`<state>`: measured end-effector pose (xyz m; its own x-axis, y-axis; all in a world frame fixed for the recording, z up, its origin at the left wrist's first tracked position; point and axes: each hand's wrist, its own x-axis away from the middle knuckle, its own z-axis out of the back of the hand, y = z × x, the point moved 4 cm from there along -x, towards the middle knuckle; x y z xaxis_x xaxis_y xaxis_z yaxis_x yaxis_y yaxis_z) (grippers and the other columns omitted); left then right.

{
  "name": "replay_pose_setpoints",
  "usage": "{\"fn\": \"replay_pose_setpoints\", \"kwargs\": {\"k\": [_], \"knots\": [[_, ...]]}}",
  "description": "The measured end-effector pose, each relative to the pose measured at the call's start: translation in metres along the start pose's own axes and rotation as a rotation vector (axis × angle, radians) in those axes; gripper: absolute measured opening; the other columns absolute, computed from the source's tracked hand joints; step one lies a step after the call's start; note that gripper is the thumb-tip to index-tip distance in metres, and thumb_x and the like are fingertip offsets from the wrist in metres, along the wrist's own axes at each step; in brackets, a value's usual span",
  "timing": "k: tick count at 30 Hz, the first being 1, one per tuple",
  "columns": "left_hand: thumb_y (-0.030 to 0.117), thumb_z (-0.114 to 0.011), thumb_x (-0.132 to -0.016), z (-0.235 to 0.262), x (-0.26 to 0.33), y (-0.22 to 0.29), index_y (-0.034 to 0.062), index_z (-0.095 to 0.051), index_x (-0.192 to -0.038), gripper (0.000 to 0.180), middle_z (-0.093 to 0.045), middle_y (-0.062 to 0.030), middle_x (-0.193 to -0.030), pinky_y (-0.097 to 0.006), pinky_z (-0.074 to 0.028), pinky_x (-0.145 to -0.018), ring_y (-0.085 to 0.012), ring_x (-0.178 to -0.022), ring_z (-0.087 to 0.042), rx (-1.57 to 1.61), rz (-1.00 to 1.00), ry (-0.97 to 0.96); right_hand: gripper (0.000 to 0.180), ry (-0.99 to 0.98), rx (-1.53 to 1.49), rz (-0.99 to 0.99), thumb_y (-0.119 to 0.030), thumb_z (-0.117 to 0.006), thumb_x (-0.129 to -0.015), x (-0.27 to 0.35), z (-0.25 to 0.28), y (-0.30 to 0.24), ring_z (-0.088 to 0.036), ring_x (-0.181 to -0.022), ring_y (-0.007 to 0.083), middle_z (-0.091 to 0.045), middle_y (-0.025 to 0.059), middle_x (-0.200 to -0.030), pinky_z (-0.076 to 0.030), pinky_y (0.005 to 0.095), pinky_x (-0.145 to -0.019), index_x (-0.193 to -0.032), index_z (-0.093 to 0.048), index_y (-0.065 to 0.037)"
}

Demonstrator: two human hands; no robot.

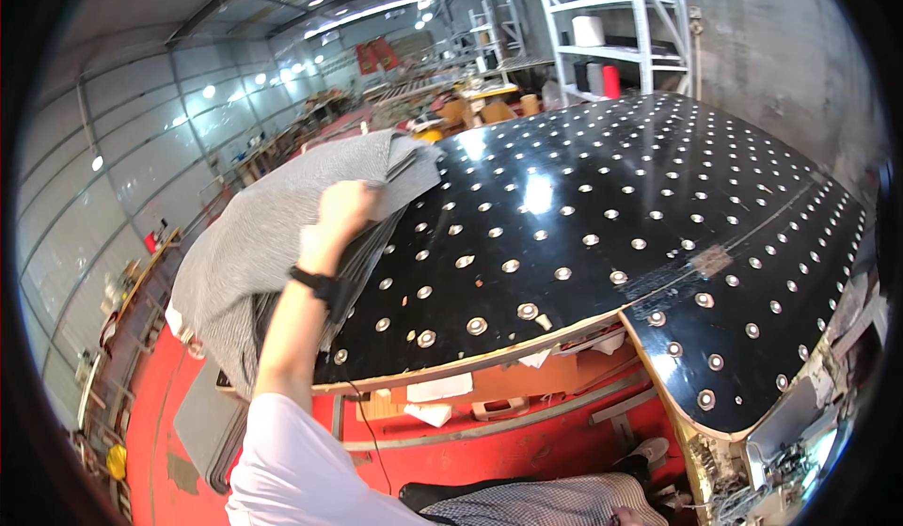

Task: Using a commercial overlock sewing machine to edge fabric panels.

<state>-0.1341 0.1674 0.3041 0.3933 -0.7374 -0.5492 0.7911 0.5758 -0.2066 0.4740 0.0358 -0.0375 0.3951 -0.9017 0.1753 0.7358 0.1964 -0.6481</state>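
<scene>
My left hand (346, 208), with a black band at the wrist, reaches over a thick pile of grey fabric (273, 192) at the left end of the black table. Its fingers are curled closed at the pile's right edge and seem to grip the fabric; slight blur hides the fingertips. Folded layers show along that edge, and the cloth hangs down over the table's near left corner. Low at the bottom edge, a small part of my right hand (625, 516) shows in front of the patterned cloth on my lap; its fingers cannot be made out.
The glossy black table (508, 235) is dotted with metal air nozzles and has a notched near edge and a taped seam patch (711, 261). White shelving (611, 28) stands behind. Grey sheets (202, 423) lean below left. A cable (372, 432) hangs over the red floor (310, 432). Machinery (752, 488) sits at right.
</scene>
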Motion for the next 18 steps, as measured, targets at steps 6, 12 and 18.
{"fn": "replay_pose_setpoints", "kwargs": {"k": [6,12,18], "knots": [[0.024,-0.044,-0.082,-0.085,-0.034,0.232,0.0065,-0.064,-0.087,0.027,-0.063,-0.0171,-0.087,-0.044,-0.048,-0.073,-0.0336,-0.083,-0.06,0.305,-0.468,-0.225,0.033,0.245,-0.216,0.216,-0.006,-0.052,-0.081,-0.032,0.04,-0.043,-0.052,-0.101,0.0342,-0.054,0.0214,-0.108,-0.041,0.0343,-0.087,-0.113,-0.051,0.001],[0.041,-0.047,-0.087,-0.025,0.072,0.452,0.0006,-0.061,-0.097,0.044,-0.062,-0.0089,-0.094,-0.034,-0.047,-0.074,-0.0168,-0.084,-0.057,1.614,-0.464,-1.087,0.041,0.547,-0.485,0.032,-0.014,-0.049,-0.089,-0.042,0.102,-0.078,-0.046,-0.113,0.0242,-0.047,0.0167,-0.125,-0.036,0.0314,-0.094,-0.126,-0.042,0.0],[0.044,-0.035,-0.093,0.014,0.181,0.399,0.0069,-0.05,-0.118,0.047,-0.053,-0.0061,-0.109,-0.029,-0.043,-0.082,-0.0148,-0.097,-0.05,1.529,-0.755,-1.325,0.048,0.75,-0.605,-0.005,-0.014,-0.049,-0.089,-0.034,0.109,-0.047,-0.044,-0.115,0.0254,-0.044,0.0195,-0.127,-0.034,0.0332,-0.095,-0.132,-0.033,0.0]]}}
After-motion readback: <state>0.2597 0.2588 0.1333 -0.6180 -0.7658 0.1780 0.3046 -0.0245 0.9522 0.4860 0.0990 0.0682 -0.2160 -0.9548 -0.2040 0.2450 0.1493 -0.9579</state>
